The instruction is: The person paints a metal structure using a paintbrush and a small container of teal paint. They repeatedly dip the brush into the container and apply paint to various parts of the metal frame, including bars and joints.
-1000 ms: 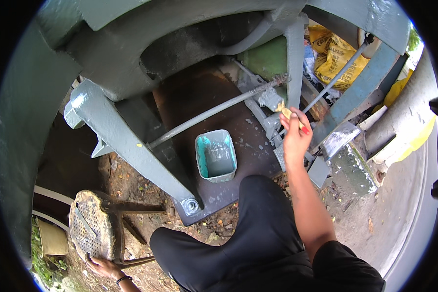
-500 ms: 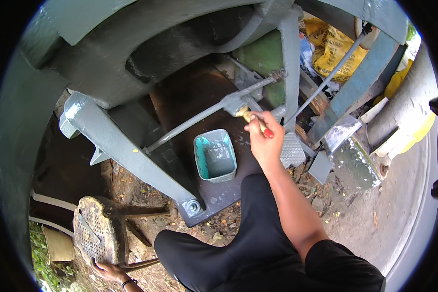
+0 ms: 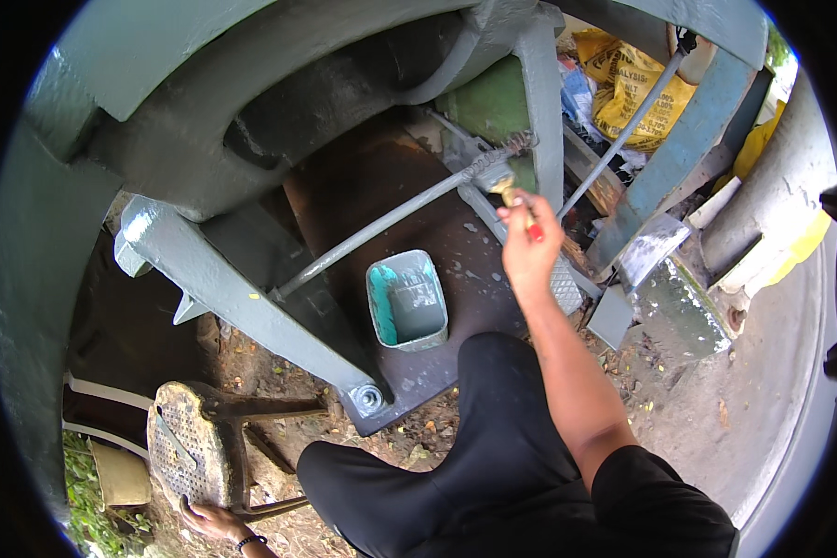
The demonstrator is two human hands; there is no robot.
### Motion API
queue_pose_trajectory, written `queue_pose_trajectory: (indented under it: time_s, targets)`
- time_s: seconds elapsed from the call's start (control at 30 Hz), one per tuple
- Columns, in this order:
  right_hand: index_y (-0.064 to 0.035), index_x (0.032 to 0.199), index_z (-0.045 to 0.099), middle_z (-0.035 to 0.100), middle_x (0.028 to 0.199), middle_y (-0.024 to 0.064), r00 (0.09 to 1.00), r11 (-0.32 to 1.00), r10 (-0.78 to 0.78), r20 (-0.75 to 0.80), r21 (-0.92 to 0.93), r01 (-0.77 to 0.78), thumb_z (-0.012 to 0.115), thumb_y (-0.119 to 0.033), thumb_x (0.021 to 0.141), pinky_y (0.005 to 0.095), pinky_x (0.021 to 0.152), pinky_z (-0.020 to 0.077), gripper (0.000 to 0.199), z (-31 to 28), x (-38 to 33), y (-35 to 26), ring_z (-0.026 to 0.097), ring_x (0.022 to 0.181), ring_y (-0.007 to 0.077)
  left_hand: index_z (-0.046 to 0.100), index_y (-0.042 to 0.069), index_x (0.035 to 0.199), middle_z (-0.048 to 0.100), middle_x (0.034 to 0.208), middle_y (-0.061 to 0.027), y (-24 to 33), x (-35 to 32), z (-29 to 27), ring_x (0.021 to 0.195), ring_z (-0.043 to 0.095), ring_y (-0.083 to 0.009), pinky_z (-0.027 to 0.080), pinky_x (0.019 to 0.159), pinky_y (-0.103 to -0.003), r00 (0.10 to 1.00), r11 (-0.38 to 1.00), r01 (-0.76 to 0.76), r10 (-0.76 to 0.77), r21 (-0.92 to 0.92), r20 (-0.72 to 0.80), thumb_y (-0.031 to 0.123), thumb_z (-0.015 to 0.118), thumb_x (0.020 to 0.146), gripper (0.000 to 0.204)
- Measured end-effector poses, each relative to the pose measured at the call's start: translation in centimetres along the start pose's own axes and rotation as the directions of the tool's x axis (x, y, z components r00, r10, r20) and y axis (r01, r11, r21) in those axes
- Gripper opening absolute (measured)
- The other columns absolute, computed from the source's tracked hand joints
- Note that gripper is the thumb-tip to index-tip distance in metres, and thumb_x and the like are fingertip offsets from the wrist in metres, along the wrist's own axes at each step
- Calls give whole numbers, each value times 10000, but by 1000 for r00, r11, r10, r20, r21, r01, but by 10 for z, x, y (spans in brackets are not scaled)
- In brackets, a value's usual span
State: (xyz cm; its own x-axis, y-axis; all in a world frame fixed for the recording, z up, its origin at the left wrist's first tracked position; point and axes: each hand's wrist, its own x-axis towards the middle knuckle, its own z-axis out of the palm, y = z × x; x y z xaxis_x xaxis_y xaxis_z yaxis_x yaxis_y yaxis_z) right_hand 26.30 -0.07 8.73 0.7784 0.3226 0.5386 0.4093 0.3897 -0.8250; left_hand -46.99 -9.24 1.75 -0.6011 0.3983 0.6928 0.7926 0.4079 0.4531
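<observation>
My right hand [image 3: 536, 256] grips a paintbrush [image 3: 505, 190] with a pale, red-tipped handle. Its bristles press against the far end of a grey metal rod [image 3: 381, 226], beside a coiled spring [image 3: 519, 142] with grey paint on it. Below the rod, a square tub [image 3: 381, 309] with teal-stained walls holds grey paint. It stands on a dark board [image 3: 418, 383] in front of my knees. At lower left, my left hand [image 3: 216, 523] has its thumb and fingers around the edge of a worn, tipped stool [image 3: 181, 446] with a perforated seat.
A grey-painted metal frame leg [image 3: 251, 288] slants across the left, and a large grey curved body [image 3: 186, 158] hangs overhead. To the right are a blue post [image 3: 679, 149], a yellow printed sack [image 3: 642, 102] and a paint-chipped block [image 3: 679, 312]. Leaves litter the ground.
My right hand and the brush have moved right and slightly away from me, along the rod toward the spring. My left hand stays at the stool's edge.
</observation>
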Motion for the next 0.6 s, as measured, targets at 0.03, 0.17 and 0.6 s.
queue_pose_trajectory:
  time_s: [0.03,0.17,0.6]
  targets:
    - [56,1070,653,709,935,109,998,998,-50,46,-38,52,565,-58,1014,275,733,563,155,8,-10,-3,709,803,158,706,73,1192,649,1251,-167,-1,0,0,1193,568,-350,398,1078,-522,1000,1000,-24,24,10,-17,383,359,1047,488]
    - [49,1049,663,711,907,108,936,995,-97,339,9,100,531,1,985,286,715,571,154,16,-57,-22,722,776,173,705,64,1194,650,1254,-165,-5,2,4,1197,568,-351,402,1078,-515,998,997,54,-53,-60,14,384,354,1049,497]
    - [86,1117,634,708,954,141,975,972,223,-12,75,-222,529,-129,1046,270,713,579,250,-18,-3,3,714,762,172,690,66,1214,641,1266,-171,4,-1,-3,1207,559,-368,391,1072,-516,1000,1000,10,-9,-15,13,364,354,1051,478]
